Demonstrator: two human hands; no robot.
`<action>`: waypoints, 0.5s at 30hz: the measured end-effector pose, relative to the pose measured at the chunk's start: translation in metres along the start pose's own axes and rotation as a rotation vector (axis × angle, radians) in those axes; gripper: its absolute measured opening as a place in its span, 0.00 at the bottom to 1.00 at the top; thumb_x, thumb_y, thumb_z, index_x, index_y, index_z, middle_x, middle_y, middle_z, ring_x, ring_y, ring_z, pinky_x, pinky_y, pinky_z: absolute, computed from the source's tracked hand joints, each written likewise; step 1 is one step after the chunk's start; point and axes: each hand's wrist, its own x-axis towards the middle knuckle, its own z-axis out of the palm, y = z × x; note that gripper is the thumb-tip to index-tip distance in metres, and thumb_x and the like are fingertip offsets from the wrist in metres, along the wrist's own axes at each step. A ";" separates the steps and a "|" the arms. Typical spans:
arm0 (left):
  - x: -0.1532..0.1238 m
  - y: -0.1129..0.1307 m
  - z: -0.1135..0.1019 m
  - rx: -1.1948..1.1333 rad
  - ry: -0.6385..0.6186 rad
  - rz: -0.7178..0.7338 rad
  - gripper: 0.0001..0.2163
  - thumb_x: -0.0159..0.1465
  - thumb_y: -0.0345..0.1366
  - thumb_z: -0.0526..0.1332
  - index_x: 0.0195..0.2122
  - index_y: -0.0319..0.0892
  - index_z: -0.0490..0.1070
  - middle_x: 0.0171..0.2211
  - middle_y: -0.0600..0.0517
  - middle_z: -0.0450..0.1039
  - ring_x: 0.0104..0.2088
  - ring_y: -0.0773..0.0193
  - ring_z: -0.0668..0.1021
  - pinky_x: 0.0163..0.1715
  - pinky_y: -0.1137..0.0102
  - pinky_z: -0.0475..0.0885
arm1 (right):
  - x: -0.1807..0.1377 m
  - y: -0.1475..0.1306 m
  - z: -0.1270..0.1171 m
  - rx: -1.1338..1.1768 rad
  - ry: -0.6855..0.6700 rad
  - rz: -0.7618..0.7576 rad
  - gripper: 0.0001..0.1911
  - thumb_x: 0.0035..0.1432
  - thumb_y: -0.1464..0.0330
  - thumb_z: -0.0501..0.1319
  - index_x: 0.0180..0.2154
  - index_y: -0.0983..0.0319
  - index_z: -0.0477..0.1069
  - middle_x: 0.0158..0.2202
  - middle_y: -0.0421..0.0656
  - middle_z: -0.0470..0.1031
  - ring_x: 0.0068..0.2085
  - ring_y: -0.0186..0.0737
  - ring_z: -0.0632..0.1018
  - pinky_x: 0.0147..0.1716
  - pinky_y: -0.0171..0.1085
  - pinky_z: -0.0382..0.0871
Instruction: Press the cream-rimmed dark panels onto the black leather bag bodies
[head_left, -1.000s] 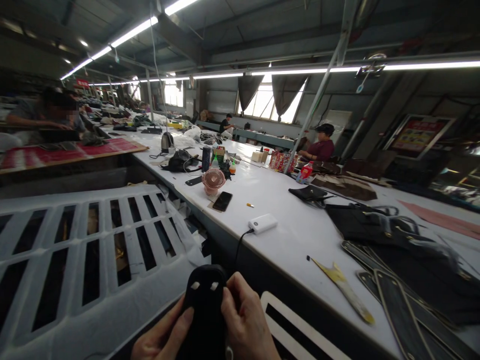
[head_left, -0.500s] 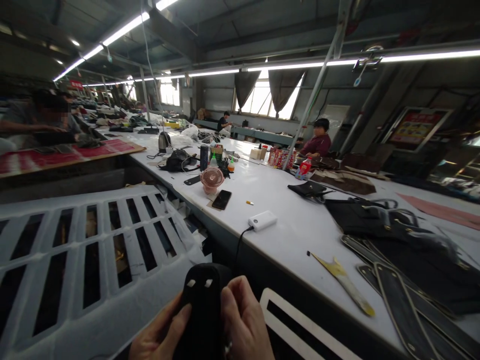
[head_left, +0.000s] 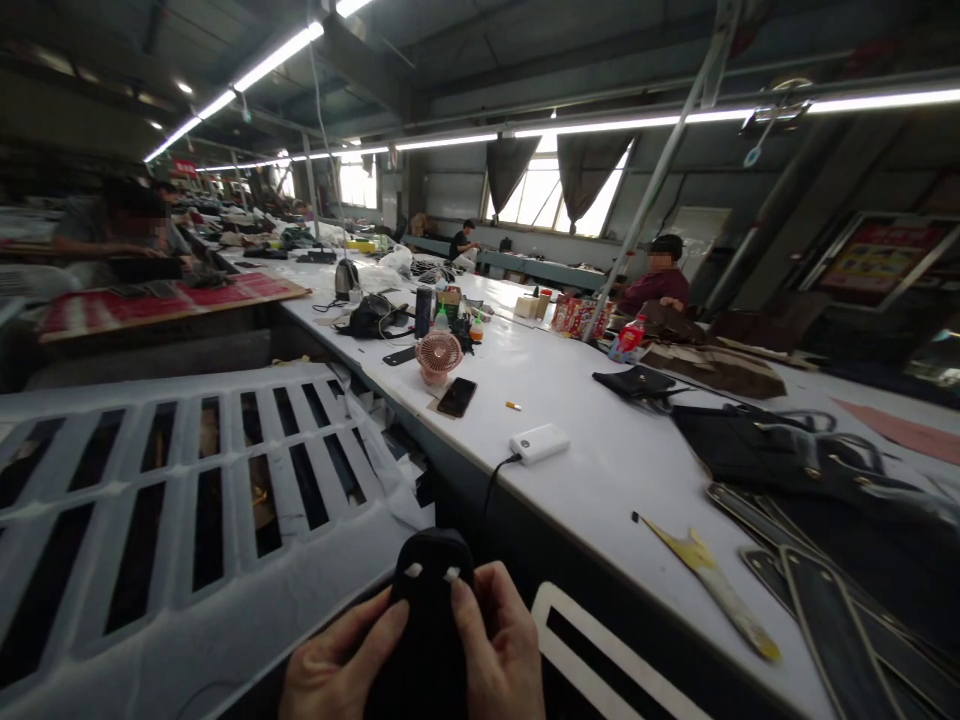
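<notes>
A black strap-like piece (head_left: 427, 640) with a rounded end stands upright between my hands at the bottom middle. Two small pale tabs (head_left: 451, 574) show near its rounded tip. My left hand (head_left: 341, 650) pinches the piece's left edge, thumb in front. On the opposite edge my right hand (head_left: 499, 640) grips it, the thumb close to the right tab and the fingers curled behind. The lower part of the piece runs out of view.
A white table (head_left: 555, 520) holds a power bank (head_left: 540, 443), phone (head_left: 457, 397), pink fan (head_left: 439, 357), yellow-handled tool (head_left: 716, 590) and black bag parts (head_left: 836, 620). A white slotted crate (head_left: 292, 590) stands left. Co-workers sit farther back, one in maroon (head_left: 652, 285).
My right thumb has moved onto the front of the black piece near its right tab. The piece now faces me more squarely. The surroundings have shifted slightly right in view.
</notes>
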 end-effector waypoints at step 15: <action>0.010 -0.003 0.008 0.151 -0.132 0.258 0.17 0.57 0.48 0.67 0.44 0.45 0.80 0.38 0.50 0.81 0.40 0.56 0.81 0.41 0.72 0.75 | 0.008 -0.002 -0.002 -0.174 0.128 -0.029 0.22 0.58 0.45 0.56 0.30 0.57 0.70 0.27 0.39 0.73 0.33 0.41 0.74 0.32 0.32 0.67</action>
